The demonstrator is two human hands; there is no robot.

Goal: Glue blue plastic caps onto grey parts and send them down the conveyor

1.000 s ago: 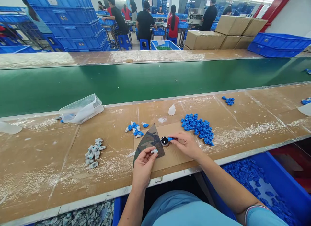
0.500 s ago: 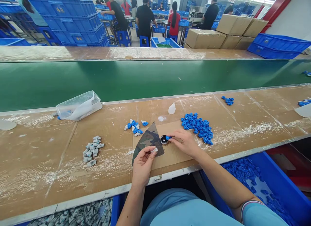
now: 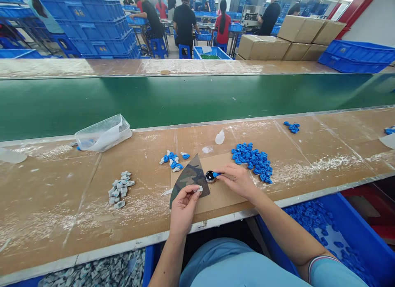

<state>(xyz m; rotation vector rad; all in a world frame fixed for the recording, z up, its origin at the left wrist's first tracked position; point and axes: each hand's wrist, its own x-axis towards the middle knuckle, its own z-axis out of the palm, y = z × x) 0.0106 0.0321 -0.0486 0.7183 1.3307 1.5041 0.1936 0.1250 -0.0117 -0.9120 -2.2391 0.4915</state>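
My left hand point(image 3: 185, 202) pinches a small grey-white piece point(image 3: 198, 189) over the lower edge of a dark camouflage-patterned sheet point(image 3: 193, 176). Between the fingertips of my right hand point(image 3: 236, 178) is a blue piece point(image 3: 216, 174), held at the rim of a small round black container point(image 3: 210, 176). The sheet and container rest on a flat cardboard piece point(image 3: 216, 202). Right of them lies a pile of blue pieces point(image 3: 253, 161). Behind the sheet are several joined blue and white pieces point(image 3: 173, 160). A heap of grey pieces point(image 3: 120, 190) lies to the left.
A clear plastic box point(image 3: 103, 133) stands at the back left, before a green belt point(image 3: 185, 97). Below the table edge are a blue bin of blue pieces point(image 3: 348, 237) and many grey pieces point(image 3: 98, 270). Cartons, stacked crates and several people are beyond the belt.
The whole view has shifted slightly. Both hands keep nearly the same pose and hold the same pieces, with the blue piece still at the black container.
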